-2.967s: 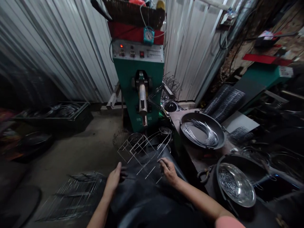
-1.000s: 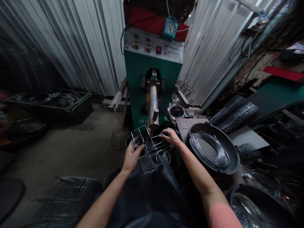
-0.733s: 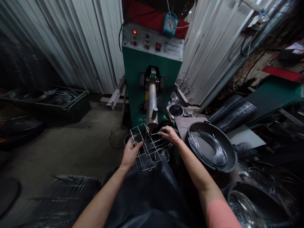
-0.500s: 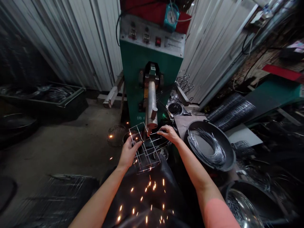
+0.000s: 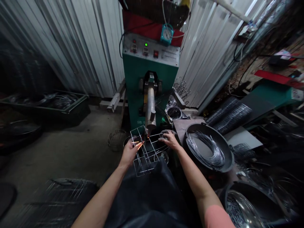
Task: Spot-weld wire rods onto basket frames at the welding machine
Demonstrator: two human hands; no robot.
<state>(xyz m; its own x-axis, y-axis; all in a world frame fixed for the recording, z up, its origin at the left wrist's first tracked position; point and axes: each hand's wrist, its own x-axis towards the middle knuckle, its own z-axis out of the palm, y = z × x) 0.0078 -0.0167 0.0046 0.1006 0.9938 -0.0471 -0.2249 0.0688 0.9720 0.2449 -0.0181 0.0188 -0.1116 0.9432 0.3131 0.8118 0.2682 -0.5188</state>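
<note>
My left hand [image 5: 128, 154] grips the left side of a wire rack [image 5: 146, 155], a grid of thin metal rods, with thumb and fingers closed. The rack is tilted under the round metal electrode arm [image 5: 151, 106] of a green spot welder [image 5: 133, 76]. An orange glow shows at the electrode tip, and a few sparks streak by my left thumb. My right hand [image 5: 168, 139] is at the rack's right, its fingers bent around a thin wire that reaches toward the electrode; its fingertips are partly hard to make out.
Right of me, a black pan [image 5: 209, 147] holds a coil of cut wires, with stacked dark wire bundles [image 5: 228, 115] behind. A shiny metal bowl [image 5: 244, 205] sits lower right. On the left are a wire-filled bin [image 5: 68, 109] and a pile of wire racks [image 5: 64, 196].
The shower of sparks over my lap has gone, and a green lamp on the welder is lit. My right hand has shifted slightly right and down; my left keeps its hold. The view has tilted up.
</note>
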